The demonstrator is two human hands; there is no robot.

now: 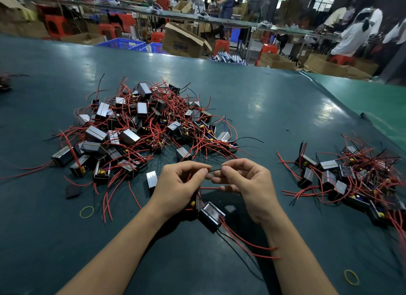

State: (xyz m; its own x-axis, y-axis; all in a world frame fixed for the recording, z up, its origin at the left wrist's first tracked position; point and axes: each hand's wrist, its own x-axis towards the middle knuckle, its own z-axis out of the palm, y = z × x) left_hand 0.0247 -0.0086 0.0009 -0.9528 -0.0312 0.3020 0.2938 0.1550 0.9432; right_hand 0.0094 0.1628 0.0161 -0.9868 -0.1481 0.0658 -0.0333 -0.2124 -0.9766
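My left hand (pixel 180 184) and my right hand (pixel 246 182) meet over the green table, each pinching one end of a thin black wire (pixel 216 170) stretched between the fingertips. Below the hands lies a small black module with a silver top (pixel 212 215); two red leads (pixel 248 244) trail from it to the right. A second module (pixel 195 203) sits partly hidden under my left hand. A red wire (pixel 208 188) runs between the palms.
A large heap of the same modules with red wires (pixel 140 127) fills the table ahead on the left. A smaller heap (pixel 347 176) lies at the right. Yellow rubber bands (pixel 86 212) (pixel 351 277) lie loose. People, boxes and stools stand beyond the table's far edge.
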